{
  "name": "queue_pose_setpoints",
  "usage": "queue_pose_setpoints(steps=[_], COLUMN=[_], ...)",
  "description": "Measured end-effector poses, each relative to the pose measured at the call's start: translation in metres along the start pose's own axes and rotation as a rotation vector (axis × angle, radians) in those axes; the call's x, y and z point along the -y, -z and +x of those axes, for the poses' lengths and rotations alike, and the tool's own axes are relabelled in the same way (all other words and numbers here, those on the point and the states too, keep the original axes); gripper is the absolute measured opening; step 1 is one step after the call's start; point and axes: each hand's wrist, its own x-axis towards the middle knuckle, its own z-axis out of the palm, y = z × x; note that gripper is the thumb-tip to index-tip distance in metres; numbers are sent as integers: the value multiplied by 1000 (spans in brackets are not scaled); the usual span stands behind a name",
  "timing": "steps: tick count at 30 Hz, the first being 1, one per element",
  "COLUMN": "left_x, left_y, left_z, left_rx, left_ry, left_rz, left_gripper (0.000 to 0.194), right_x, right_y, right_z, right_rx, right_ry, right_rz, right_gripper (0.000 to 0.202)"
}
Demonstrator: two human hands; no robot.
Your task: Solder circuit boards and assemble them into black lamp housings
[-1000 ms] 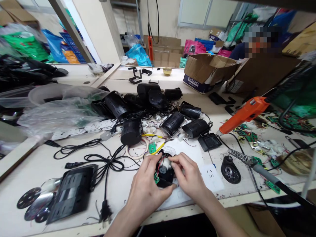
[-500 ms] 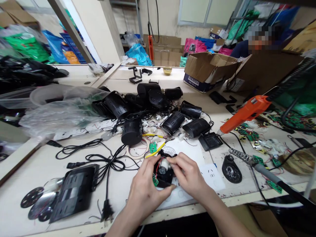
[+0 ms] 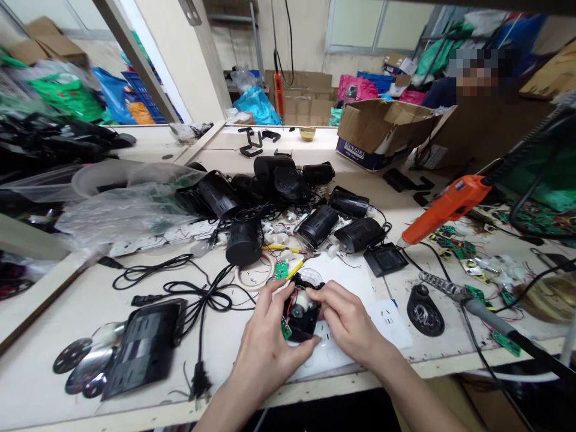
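Observation:
Near the table's front edge, my left hand grips a black plastic housing by its left side, thumb along the lower edge. A small motor with a white part and red wires sits inside the housing. My right hand pinches at the motor's right side; what its fingertips hold, if anything, is hidden. A green circuit board shows beside my left fingers. Behind the housing's top lies a clear round lens. White sheets lie under and beside the work.
Yellow-handled pliers and a tape ring lie just behind. Several black housings are heaped further back. An orange electric screwdriver hangs at right above a soldering iron holder. Black power cords spread left. A person is behind the cardboard box.
The view has shifted slightly, so the table's things appear a little further right and lower. My hands stay on the housing and motor with little change.

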Motion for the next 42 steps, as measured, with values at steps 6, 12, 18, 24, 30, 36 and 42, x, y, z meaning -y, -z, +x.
queue_pose_setpoints(steps=[6,12,18,24,30,36,42], left_x=[1,0,-1,-6,-11,-15,-14], left_y=[0,1,-5,-12,-10,-6,-4], left_z=[1,-4,-10,-13,-11,-6,-6], left_rx=[16,25,-54,-186,-216,-237,-196], left_ry=[1,79,71,-3,35,-9,-4], left_rz=[-31,-28,23,32,52,93,89], left_gripper=[72,75,85,85,81,74,73], right_x=[5,13,10,5,4,0,1], right_y=[-1,-4,-12,-11,-7,-7,-6], right_z=[3,3,-1,-3,-2,-2,-1], right_rx=[-15,-32,-91,-121,-80,-52,-48], right_ry=[27,-95,-176,-241,-344,-450,-410], right_rz=[-49,-64,-64,-2,145,381,348], right_gripper=[35,21,20,18,22,26,26])
